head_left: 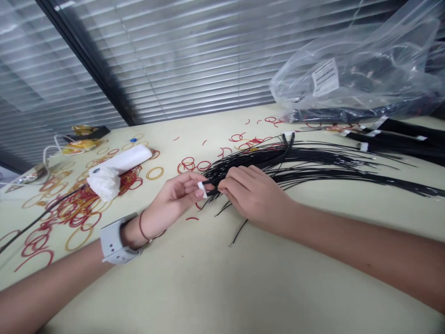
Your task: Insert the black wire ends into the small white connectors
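A thick bundle of thin black cables (313, 160) lies across the middle of the table, with small metal tips on loose ends. My left hand (182, 190) pinches a black cable close to its white connector (202, 189), at the bundle's left end. Beside it my right hand (257, 197) is closed on the black cables, thumb and fingers together. A few loose ends stick out below my right hand. Another white connector (288, 134) stands up behind the bundle.
Red and yellow rubber bands (74, 197) are strewn over the left side, around a white device (121, 160) wrapped in tissue. At the back right lies a clear plastic bag (354, 74) with a label, near more black cables (399, 137). Window blinds (194, 55) border the table.
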`<state>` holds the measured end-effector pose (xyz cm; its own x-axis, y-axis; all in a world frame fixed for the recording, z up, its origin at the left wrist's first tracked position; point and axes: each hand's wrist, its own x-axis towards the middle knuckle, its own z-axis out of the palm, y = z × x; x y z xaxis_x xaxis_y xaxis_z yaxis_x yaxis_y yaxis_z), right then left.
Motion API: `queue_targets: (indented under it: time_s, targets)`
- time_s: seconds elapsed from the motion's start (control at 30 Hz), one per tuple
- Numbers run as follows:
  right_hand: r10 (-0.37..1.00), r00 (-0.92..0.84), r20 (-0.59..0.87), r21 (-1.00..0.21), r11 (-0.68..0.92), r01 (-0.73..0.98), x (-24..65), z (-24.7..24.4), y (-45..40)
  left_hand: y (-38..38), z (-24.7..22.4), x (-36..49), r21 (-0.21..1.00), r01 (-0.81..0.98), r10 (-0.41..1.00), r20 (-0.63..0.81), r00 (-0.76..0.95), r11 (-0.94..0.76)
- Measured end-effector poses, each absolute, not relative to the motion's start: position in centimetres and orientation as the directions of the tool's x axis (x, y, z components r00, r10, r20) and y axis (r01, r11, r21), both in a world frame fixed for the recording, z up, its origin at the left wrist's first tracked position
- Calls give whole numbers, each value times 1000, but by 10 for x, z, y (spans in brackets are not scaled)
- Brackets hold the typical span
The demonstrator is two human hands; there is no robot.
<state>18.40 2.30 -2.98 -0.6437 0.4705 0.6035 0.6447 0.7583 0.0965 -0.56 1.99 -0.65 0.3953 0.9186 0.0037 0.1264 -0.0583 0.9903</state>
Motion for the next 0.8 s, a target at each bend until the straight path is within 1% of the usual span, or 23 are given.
queue_targets:
  time_s: [0.2, 0.43, 0.63, 0.8]
  targets:
    - [484, -637, 600, 93, 749, 656, 185, -31, 24, 19, -4, -4, 987, 154, 928, -26, 371, -34]
    - [490, -633, 599, 92, 743, 663, 184, -31, 24, 18, -5, -5, 990, 129, 913, 0, 408, -58]
    - [496, -635, 593, 111, 730, 674, 183, -31, 24, 20, -7, -4, 993, 109, 917, 5, 399, -53]
    - [494, -643, 585, 113, 735, 668, 185, -32, 25, 19, -5, -4, 989, 140, 922, -9, 386, -49]
